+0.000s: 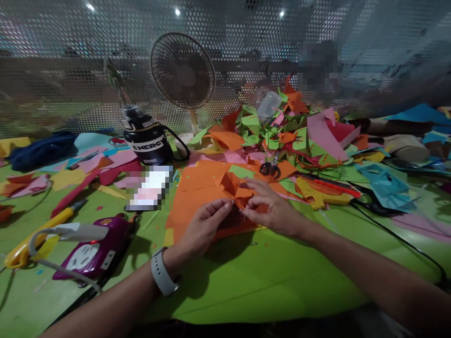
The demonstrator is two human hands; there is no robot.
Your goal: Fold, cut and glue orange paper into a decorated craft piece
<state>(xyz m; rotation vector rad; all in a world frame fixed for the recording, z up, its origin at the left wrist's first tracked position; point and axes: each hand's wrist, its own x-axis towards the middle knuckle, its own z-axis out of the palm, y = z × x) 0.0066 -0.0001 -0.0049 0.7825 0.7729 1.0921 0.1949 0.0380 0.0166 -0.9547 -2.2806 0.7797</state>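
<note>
Both hands meet over the orange paper sheets on the green table. A folded piece of orange paper stands up between them. My right hand pinches this folded piece from the right, fingers bent around its edge. My left hand has its thumb and forefinger pressed together at the piece's lower left side; a light wristband sits on that wrist. The exact spot under the fingertips is partly hidden. Black-handled scissors lie just behind my right hand.
A yellow glue gun with a cable lies at right. Behind rises a heap of paper scraps. A phone, a dark bottle, a fan, a purple power strip and another yellow tool stand or lie leftward.
</note>
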